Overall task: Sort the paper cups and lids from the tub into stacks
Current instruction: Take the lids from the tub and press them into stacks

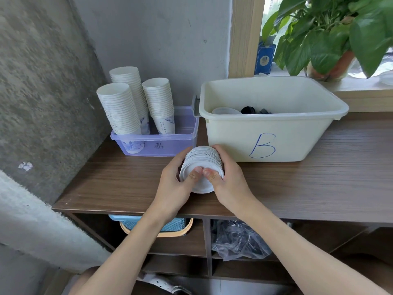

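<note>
Far left on your desk [319,184], three cup stacks [121,107] stand in a clear purple box [157,145], whose wall blurs their lowest cups. In the middle, your left hand [174,182] and right hand [230,180] clasp a lid stack [202,161] from either side. Your thumbs press its near face, and your fingers curl behind, mostly hidden. The stack tilts towards you; whether it touches the desk is unclear. Just right, the tub [276,143] marked B holds a white lid [225,111] and dark pieces [248,110], largely hidden by its near wall.
</note>
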The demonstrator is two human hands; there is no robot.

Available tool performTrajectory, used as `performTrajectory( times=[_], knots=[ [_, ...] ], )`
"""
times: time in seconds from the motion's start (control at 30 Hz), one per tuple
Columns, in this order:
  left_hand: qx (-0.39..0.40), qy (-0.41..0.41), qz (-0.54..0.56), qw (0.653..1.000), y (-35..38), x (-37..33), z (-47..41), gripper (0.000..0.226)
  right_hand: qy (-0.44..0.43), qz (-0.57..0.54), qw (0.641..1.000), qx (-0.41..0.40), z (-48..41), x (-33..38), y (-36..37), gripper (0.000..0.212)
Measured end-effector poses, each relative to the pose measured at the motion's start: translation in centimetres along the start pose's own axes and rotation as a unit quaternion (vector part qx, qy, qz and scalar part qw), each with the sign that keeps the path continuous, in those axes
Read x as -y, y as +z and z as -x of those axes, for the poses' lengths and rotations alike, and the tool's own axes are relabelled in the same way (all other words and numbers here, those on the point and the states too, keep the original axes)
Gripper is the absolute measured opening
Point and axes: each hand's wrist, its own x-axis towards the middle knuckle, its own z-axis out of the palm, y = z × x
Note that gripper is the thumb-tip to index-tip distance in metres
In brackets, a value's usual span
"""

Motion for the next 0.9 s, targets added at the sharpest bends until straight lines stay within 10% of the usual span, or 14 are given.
performTrajectory(
  times=[0.23,0.57,0.9],
  knots=[
    [-0.093,-0.041,0.075,0.992,0.57,0.32,-0.42,0.032,0.012,-0.044,0.998,0.036,0.24,0.7,-0.06,0.048],
    [-0.053,-0.015,0.032,0.998,0.68,0.16,-0.2,0.066,-0.007,-0.026,1.0,-0.01,0.17,0.47,-0.09,0.04],
    [-0.075,-0.006,-0.004,0.997,0.93,0.43,-0.61,0.028,0.001,0.006,1.0,-0.012,0.31,0.18,0.03,0.043]
  ],
)
